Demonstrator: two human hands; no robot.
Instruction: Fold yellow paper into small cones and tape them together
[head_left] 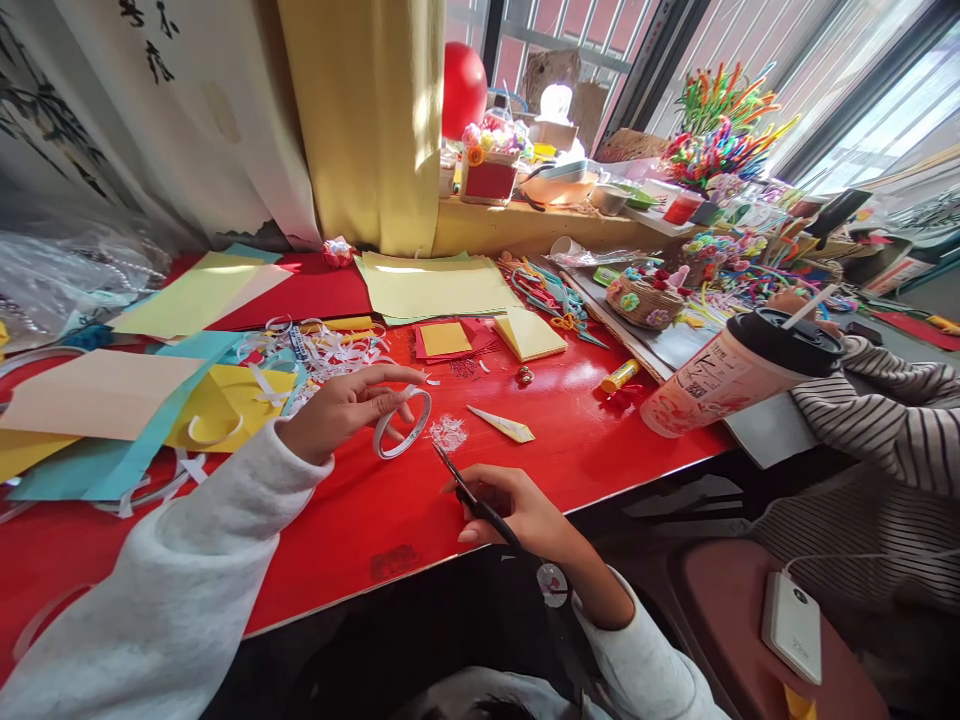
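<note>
My left hand [352, 410] holds a roll of tape [403, 447] between thumb and fingers, tilted just above the red table [352, 540]. Dark scissors [484, 508] are in my right hand [514, 510], blades pointing up and left toward a small pile of white shreds [448, 432]. A narrow folded cone of pale yellow paper [506, 426] lies to the right of the shreds. Behind it are a stack of folded yellow paper [531, 335] and a yellow square on red paper [444, 339].
Coloured sheets [97, 390] and white paper strips [337, 350] cover the left side. A glue stick [620, 376] and a large cup [739, 370] stand or lie at right. A person in a striped sleeve [862, 405] sits beyond, near a phone [793, 625].
</note>
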